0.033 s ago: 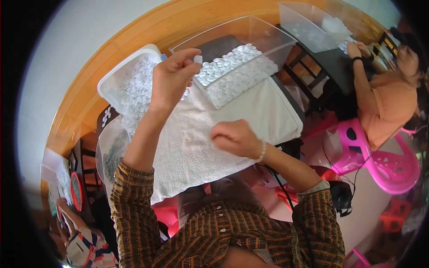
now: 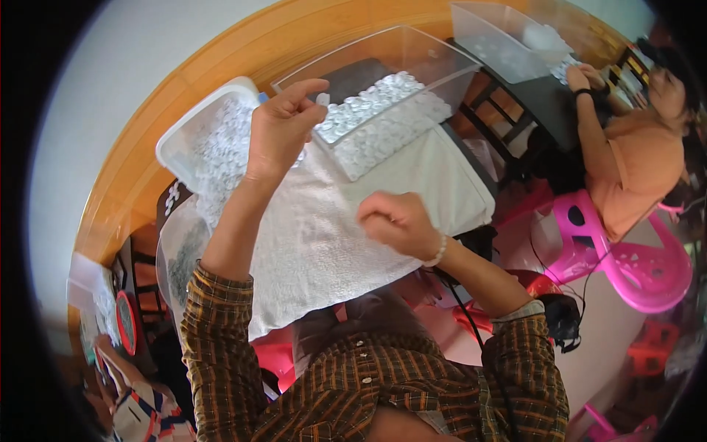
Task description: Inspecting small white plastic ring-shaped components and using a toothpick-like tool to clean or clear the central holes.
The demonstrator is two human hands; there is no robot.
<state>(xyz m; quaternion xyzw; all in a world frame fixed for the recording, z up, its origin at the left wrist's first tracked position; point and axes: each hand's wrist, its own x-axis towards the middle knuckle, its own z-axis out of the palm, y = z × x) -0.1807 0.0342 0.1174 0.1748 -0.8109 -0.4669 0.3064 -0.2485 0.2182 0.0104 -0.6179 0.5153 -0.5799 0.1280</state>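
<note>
My left hand (image 2: 278, 132) is raised over the far side of the table. Its thumb and forefinger pinch a small whitish piece (image 2: 322, 99), close to the near wall of a clear plastic bin (image 2: 449, 121). Glossy round whitish pieces (image 2: 383, 96) are heaped inside that bin. My right hand (image 2: 401, 225), with a beaded bracelet, hovers over a white towel (image 2: 309, 243); its fingers are curled in, and what they may hold is hidden. Beside my left wrist, a white tub (image 2: 168, 151) lies tipped with many small white pieces (image 2: 224, 140) in it.
At the left table edge is a clear round container (image 2: 171, 250) with dark grey contents. A few white bits (image 2: 172, 197) lie near it. Across to the right, a person in orange (image 2: 641, 162) sits by a pink chair (image 2: 589, 221). Another person (image 2: 143, 405) works at lower left.
My right hand has shifted slightly to the right above the towel. The left hand keeps its pinch on the small piece, and the view has moved a little.
</note>
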